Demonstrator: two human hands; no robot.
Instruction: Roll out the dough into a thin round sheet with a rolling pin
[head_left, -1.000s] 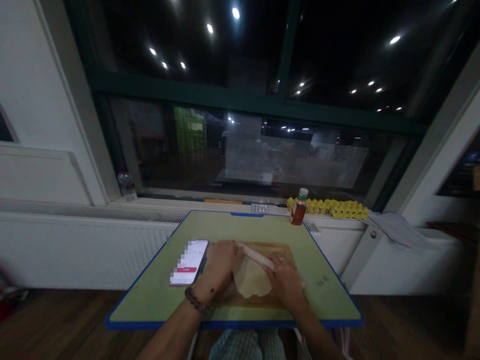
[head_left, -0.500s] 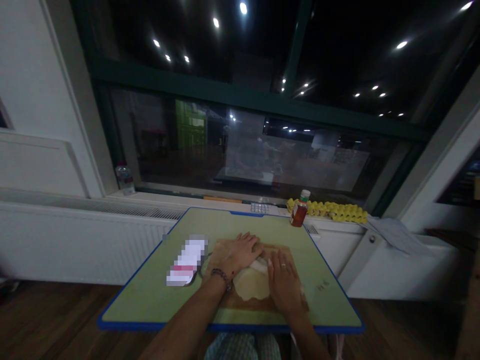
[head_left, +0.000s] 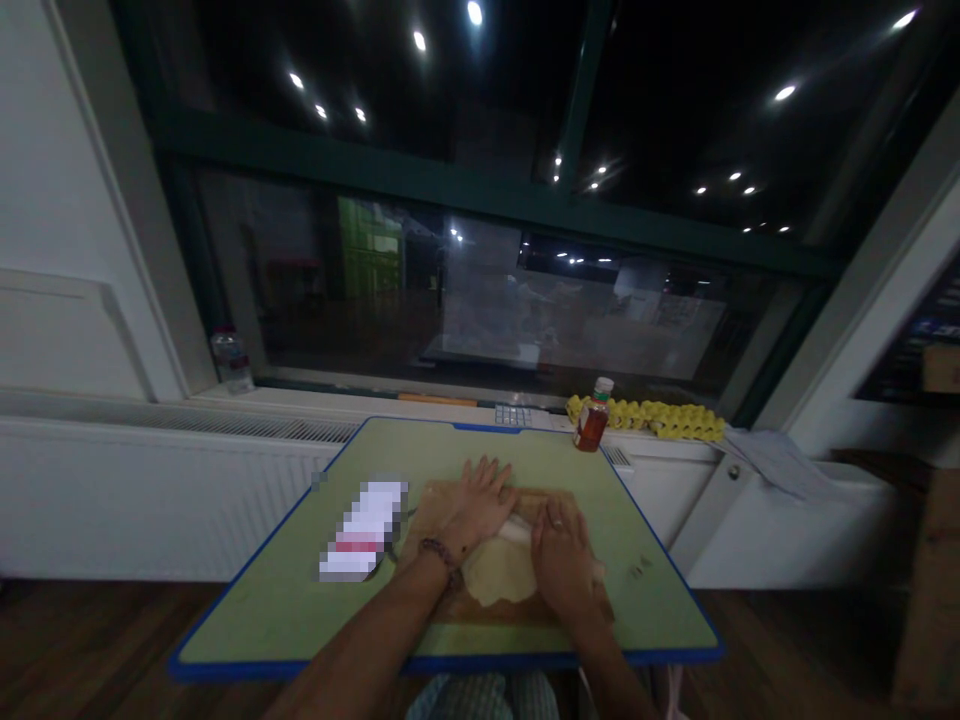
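A flat, roundish sheet of pale dough [head_left: 499, 572] lies on a brown wooden board [head_left: 480, 612]. Across its far side, between my hands, shows a whitish rounded strip [head_left: 517, 527], perhaps a rolling pin; both palms hide most of it, so I cannot tell for sure. My left hand [head_left: 480, 508], a bracelet at its wrist, rests flat at the dough's far left with its fingers spread forward. On the dough's right side lies my right hand [head_left: 561, 555], with a ring, palm down and fingers stretched forward, slightly bent.
The board sits on a green table with a blue edge [head_left: 247, 610]. A phone with a blurred screen [head_left: 364, 530] lies on the left. At the back right stands a red-brown bottle [head_left: 592, 420], near yellow egg cartons [head_left: 649, 415] on the windowsill. A radiator [head_left: 150, 500] borders the table.
The view has shifted slightly. My left fingers are spread wider, and my right fingers look more bent. Both hands stay over the dough and board.
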